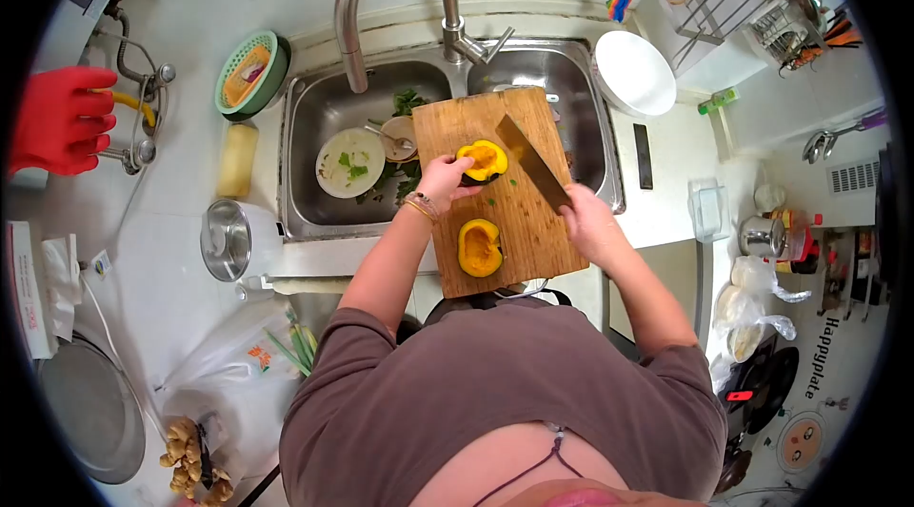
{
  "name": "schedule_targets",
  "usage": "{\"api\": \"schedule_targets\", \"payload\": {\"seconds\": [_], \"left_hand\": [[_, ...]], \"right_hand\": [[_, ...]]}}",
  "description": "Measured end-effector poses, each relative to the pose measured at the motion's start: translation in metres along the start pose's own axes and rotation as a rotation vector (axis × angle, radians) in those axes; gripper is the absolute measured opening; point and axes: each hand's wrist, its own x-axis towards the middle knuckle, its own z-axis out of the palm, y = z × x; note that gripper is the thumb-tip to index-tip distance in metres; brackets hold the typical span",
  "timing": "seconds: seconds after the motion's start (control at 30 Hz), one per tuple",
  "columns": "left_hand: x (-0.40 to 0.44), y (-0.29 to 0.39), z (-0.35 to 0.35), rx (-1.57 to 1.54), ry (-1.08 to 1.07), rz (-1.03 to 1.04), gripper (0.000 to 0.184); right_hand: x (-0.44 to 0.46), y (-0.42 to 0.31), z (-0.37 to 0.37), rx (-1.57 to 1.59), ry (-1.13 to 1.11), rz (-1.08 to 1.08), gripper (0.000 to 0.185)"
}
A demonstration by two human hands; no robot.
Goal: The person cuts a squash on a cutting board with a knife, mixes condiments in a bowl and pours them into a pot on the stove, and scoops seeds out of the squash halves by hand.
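Observation:
A wooden cutting board (pixel 522 240) lies over the middle of the double sink. My left hand (pixel 445 180) grips a hollowed pumpkin half (pixel 484 160) near the board's upper left, its orange inside facing up. In my right hand (pixel 590 224) is the handle of a cleaver (pixel 531 164), whose wide blade slants up and left over the board, to the right of that half and apart from it. Another pumpkin half (pixel 480 248), also cut side up, rests lower on the board. Small green bits dot the wood.
The left basin (pixel 307 164) holds a plate (pixel 350 162), a small bowl with a spoon and leafy greens. The faucet (pixel 350 40) arches above. A white bowl (pixel 634 74) stands right of the sink; a metal pot (pixel 227 240) and a green basket (pixel 251 74) are at left.

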Motion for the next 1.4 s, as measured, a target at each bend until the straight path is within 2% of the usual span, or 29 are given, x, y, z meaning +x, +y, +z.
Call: {"api": "schedule_targets", "payload": {"seconds": [0.07, 0.17, 0.27, 0.47, 0.57, 0.7, 0.83, 1.0, 1.1, 1.27, 1.4], "left_hand": [[-0.001, -0.008, 0.007, 0.027, 0.073, 0.082, 0.042], [-0.004, -0.010, 0.015, 0.083, 0.185, 0.154, 0.040], [-0.004, -0.010, 0.018, 0.221, 0.284, 0.252, 0.039], [-0.012, 0.007, 0.027, 0.382, 0.329, 0.298, 0.037], [0.000, 0.001, 0.022, 0.373, 0.339, 0.316, 0.035], [0.009, -0.003, 0.019, 0.351, 0.346, 0.301, 0.033], [0.001, -0.006, 0.020, 0.376, 0.306, 0.327, 0.032], [0.004, -0.040, -0.009, 0.150, 0.222, 0.358, 0.029], [0.012, -0.057, -0.018, 0.156, 0.333, 0.426, 0.033], [0.011, -0.055, -0.014, 0.210, 0.396, 0.478, 0.016], [0.038, -0.072, -0.018, 0.351, 0.492, 0.660, 0.012]], "right_hand": [[0.011, -0.037, -0.005, -0.035, -0.172, 0.145, 0.028], [0.023, -0.039, 0.002, -0.135, -0.205, 0.029, 0.027], [0.032, -0.058, -0.010, -0.236, -0.345, 0.054, 0.025], [0.049, -0.071, -0.007, -0.343, -0.459, 0.062, 0.019], [0.070, -0.074, -0.003, -0.295, -0.523, 0.091, 0.016], [0.084, -0.068, 0.011, -0.276, -0.519, 0.044, 0.015], [0.077, -0.038, 0.059, -0.221, -0.387, 0.086, 0.018], [0.070, -0.031, 0.049, -0.146, -0.338, 0.095, 0.019], [0.064, -0.041, 0.035, -0.125, -0.340, 0.086, 0.023], [0.056, -0.089, -0.008, -0.205, -0.493, 0.089, 0.023], [0.067, -0.091, -0.001, -0.272, -0.538, 0.063, 0.023]]}}
